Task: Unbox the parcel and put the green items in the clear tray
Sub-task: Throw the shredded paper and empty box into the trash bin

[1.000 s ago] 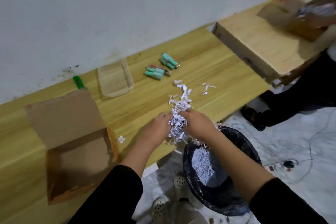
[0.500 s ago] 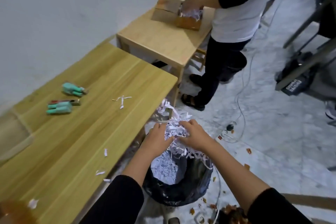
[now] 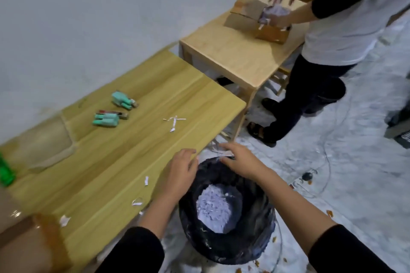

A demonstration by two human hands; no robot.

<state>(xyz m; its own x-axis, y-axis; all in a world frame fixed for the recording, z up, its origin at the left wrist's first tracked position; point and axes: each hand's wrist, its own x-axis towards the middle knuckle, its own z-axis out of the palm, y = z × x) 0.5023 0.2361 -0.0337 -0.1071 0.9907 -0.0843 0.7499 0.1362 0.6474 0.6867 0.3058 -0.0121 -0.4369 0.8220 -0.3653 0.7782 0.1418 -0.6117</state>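
Both hands, left (image 3: pixel 180 169) & right (image 3: pixel 238 158), spread empty; green items (image 3: pixel 106 119) lie lengthwise across table (caps right).

Two clusters of small mint-green tubes (image 3: pixel 114 110) lie flat beyond the left hand (image 3: pixel 180 174), beside an empty clear plastic tray (image 3: pixel 42 142).

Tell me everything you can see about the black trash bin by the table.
The trash bin is round and lined with a glossy, crinkled black plastic bag. It stands upright on the pale floor, against the near edge of the wooden table. Inside lies a heap of white shredded paper, well below the rim. White shreds cling to the liner. The left hand and right hand hover open over its far rim; whether they touch it is unclear.
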